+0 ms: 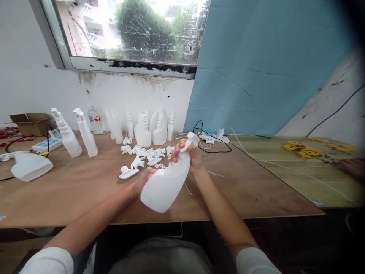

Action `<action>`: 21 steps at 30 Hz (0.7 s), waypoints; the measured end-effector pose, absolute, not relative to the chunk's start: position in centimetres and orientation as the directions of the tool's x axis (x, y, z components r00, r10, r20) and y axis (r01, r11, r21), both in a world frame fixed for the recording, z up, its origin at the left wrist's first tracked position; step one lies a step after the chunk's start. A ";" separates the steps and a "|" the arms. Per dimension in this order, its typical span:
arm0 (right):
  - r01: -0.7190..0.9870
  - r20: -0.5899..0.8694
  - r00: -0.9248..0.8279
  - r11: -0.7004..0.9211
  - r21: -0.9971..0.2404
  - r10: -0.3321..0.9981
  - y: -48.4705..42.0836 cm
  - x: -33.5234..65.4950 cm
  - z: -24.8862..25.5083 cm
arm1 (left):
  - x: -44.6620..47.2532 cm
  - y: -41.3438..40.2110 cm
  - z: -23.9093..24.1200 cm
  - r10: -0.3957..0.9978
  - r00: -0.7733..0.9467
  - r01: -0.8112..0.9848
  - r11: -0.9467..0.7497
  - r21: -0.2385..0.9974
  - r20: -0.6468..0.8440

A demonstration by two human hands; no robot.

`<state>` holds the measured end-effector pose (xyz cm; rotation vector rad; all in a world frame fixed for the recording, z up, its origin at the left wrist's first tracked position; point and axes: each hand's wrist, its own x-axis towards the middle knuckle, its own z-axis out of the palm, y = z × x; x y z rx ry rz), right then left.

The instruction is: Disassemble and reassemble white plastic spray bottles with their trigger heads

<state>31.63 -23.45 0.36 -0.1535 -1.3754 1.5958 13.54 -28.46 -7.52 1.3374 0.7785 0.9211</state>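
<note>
A white plastic spray bottle [167,184] is held tilted above the table's front part, its base toward me and its neck up to the right. My left hand [145,179] grips the side of the body near the base. Around the neck and the white spray head [192,140] my right hand [191,155] is closed. Behind the bottle lie several loose white spray heads [152,153]. A few small white rings [160,166] rest beside them, partly hidden by the bottle. Thin white tubes [216,174] lie to the right of my right hand.
Headless white bottles [159,129] stand along the wall. Two bottles with spray heads [85,133] stand at left, and another bottle [31,166] lies down. A cardboard box [31,123], power strips [47,144] and cables are at the back. At right, a person's hand [353,167] is near yellow parts [302,149].
</note>
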 end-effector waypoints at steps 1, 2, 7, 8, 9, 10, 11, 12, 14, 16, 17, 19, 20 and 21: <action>-0.568 0.463 -0.505 0.124 -0.814 0.729 -23.6 31.3 0.4 | 13.6 -28.3 -7.7 0.886 0.463 -0.105 0.012 0.994 0.038; -0.559 0.451 -0.498 0.123 -0.820 0.741 -23.8 31.0 0.5 | 13.6 -28.1 -7.7 0.872 0.488 -0.111 0.021 0.994 0.036; -0.489 0.363 -0.430 0.124 -0.863 0.826 -24.3 29.7 0.7 | 13.4 -28.5 -6.1 0.849 0.519 -0.103 -0.057 0.993 0.103; -0.471 0.345 -0.414 0.126 -0.873 0.842 -24.4 29.7 0.8 | 13.4 -28.8 -5.6 0.853 0.506 -0.094 -0.091 0.991 0.126; -0.457 0.330 -0.400 0.127 -0.881 0.855 -24.5 29.7 1.0 | 13.6 -29.1 -5.1 0.858 0.492 -0.084 -0.125 0.989 0.150; -0.443 0.322 -0.382 0.134 -0.886 0.866 -24.7 29.7 1.3 | 13.8 -29.3 -4.7 0.861 0.478 -0.074 -0.158 0.985 0.174; -0.426 0.320 -0.366 0.149 -0.892 0.874 -24.9 29.8 1.6 | 14.0 -29.6 -4.4 0.863 0.467 -0.065 -0.185 0.981 0.194; -0.405 0.324 -0.347 0.171 -0.898 0.880 -25.2 29.9 2.0 | 14.1 -29.8 -4.2 0.864 0.458 -0.056 -0.207 0.977 0.209; -0.359 0.335 -0.318 0.214 -0.909 0.887 -25.7 30.0 2.6 | 14.4 -30.1 -4.0 0.863 0.455 -0.041 -0.227 0.973 0.221; -0.345 0.337 -0.348 0.215 -0.914 0.875 -26.0 30.1 2.9 | 14.4 -30.1 -4.1 0.862 0.459 -0.030 -0.228 0.973 0.216; -0.359 0.334 -0.394 0.191 -0.914 0.856 -26.0 30.1 2.9 | 14.3 -30.0 -4.2 0.861 0.462 -0.025 -0.226 0.974 0.212; -0.409 0.348 -0.499 0.139 -0.902 0.794 -25.9 30.2 2.7 | 14.0 -29.7 -4.7 0.863 0.460 -0.022 -0.225 0.974 0.210; -0.436 0.365 -0.543 0.118 -0.892 0.756 -25.8 30.3 2.5 | 13.9 -29.6 -4.9 0.864 0.457 -0.024 -0.227 0.974 0.212; -0.460 0.382 -0.576 0.100 -0.882 0.723 -25.7 30.3 2.2 | 13.8 -29.5 -5.1 0.864 0.455 -0.026 -0.229 0.973 0.216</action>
